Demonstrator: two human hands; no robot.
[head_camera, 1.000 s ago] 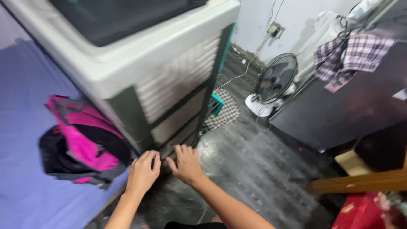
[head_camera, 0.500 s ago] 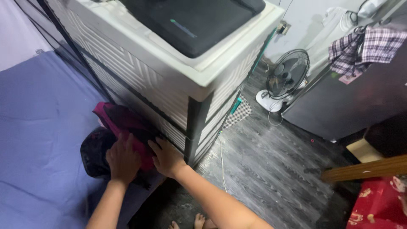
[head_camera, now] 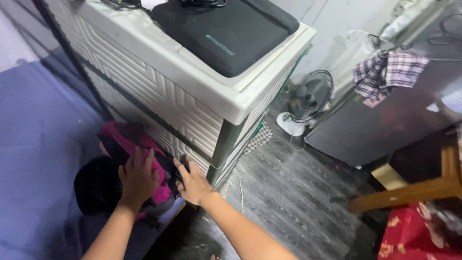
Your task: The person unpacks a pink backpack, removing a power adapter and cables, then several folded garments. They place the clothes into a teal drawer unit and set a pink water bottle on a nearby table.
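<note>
Left hand (head_camera: 138, 179) lay flat on the pink-black backpack (head_camera: 126, 168), fingers spread wide over its top, bag under the palm. Right hand (head_camera: 193, 183) touched the bag's right edge, fingers loosely open. Backpack sat on the purple mat (head_camera: 38, 144) against the white cabinet (head_camera: 159, 96). Fan (head_camera: 308, 98) stood beyond.

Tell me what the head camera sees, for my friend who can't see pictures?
Two bare hands reach down to a pink and black backpack beside a white plastic drawer cabinet: the left hand lies flat on the backpack, and the right hand touches the cabinet's bottom corner. A black laptop case lies on top, and a small fan stands behind.
</note>
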